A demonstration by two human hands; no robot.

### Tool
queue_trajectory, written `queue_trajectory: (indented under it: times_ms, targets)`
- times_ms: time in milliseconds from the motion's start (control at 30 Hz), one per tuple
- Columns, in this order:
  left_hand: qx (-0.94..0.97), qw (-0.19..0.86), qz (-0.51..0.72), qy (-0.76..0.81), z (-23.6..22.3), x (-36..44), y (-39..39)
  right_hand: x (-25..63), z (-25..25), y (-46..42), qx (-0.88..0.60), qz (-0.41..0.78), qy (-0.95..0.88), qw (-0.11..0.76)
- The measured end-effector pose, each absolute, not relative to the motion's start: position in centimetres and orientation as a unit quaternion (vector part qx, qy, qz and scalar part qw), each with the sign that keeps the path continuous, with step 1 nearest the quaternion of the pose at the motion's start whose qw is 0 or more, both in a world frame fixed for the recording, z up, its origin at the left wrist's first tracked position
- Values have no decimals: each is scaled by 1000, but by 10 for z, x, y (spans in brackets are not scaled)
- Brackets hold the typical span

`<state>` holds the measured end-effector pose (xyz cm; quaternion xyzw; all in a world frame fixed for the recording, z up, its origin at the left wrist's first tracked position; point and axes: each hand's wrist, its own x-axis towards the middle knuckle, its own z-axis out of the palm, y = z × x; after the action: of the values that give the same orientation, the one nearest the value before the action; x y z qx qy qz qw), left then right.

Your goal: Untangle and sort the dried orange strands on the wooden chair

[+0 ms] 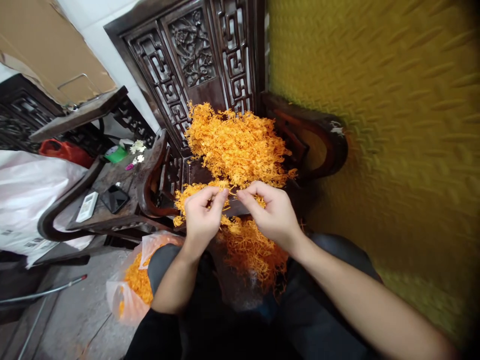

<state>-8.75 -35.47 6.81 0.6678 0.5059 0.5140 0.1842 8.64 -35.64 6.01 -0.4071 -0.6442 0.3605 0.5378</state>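
My left hand (204,215) and my right hand (273,212) meet at the front of a carved wooden chair, thumbs and forefingers pinched. Between the fingertips runs a thin orange plastic-looking piece (233,192), its ends hidden by the fingers. Just beyond them, a big heap of frilly orange pieces (236,145) covers the chair seat. A smaller group of orange pieces (183,200) lies beside my left hand. Below and between my wrists is a pile of stringy orange strands (257,252), partly shaded.
At left, a wooden side table (108,185) bears a dark phone (114,198), a white device (87,207) and a green tape roll (116,154). A plastic bag of orange pieces (137,280) stands on the floor. A yellow patterned surface (393,150) borders the right; the chair's armrest (335,142) curves before it.
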Motion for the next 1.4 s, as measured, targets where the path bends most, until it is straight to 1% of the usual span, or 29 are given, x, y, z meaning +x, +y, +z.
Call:
queue_trajectory:
  times_ms: [67,133,167,233,333,367,433,467,500,600,633,667,700,800,867,900,967,1067,1167,1200,1233,1267,1300,1400]
  targets:
    - [618,141,560,533,70,-97,-350,87,61,-361,-416,327,-650,546]
    - [592,116,583,545,74,-109,-347,92,61,-361,-406,347,-653,537]
    - [606,120,572,540,78,-113,-348,94,61,-359,-400,376,-650,526]
    - [674,147,511,514,84,-117,-352,98,60,-353,-385,453,-627,504]
    - [755,152,435,466,90,-110,-362,98,60,-348,-361,562,-552,499]
    - [768,137,429,456,91,-106,-365,97,62,-347,-351,581,-540,496]
    - [787,112,419,439,92,-99,-369,95,64,-348,-345,572,-563,486]
    - [794,101,413,436,92,-97,-371,96,65,-347,-349,549,-578,493]
    - [795,87,410,439,92,-97,-372,98,65,-345,-355,520,-576,521]
    - [766,44,423,482,94,-99,-376,108,62,-335,-367,478,-460,652]
    - [762,43,421,491,95,-101,-377,111,60,-331,-369,486,-428,667]
    - [768,54,408,490,96,-103,-378,114,58,-329,-370,501,-421,659]
    - [782,74,388,482,97,-104,-379,115,57,-328,-370,521,-443,629]
    - [821,130,333,445,98,-103,-378,111,57,-333,-342,552,-576,497]
    - [834,149,318,425,97,-100,-377,105,60,-341,-309,526,-659,440]
    - [840,159,309,416,96,-99,-377,102,62,-344,-303,501,-688,429]
    - [840,175,302,416,96,-96,-376,97,65,-348,-313,446,-705,453]
    - [813,199,310,452,96,-97,-376,98,64,-343,-367,400,-646,536]
    - [761,246,350,488,95,-104,-373,111,61,-329,-393,421,-494,651]
    - [733,257,384,499,94,-108,-372,115,61,-325,-390,436,-446,677]
    - [700,262,428,509,93,-111,-369,119,60,-323,-383,459,-423,681]
    - [666,261,475,513,91,-115,-367,122,60,-322,-374,488,-424,665]
    - [636,257,517,512,90,-117,-364,122,59,-323,-361,526,-441,631]
    - [583,249,599,490,87,-122,-356,114,58,-337,-294,662,-500,475]
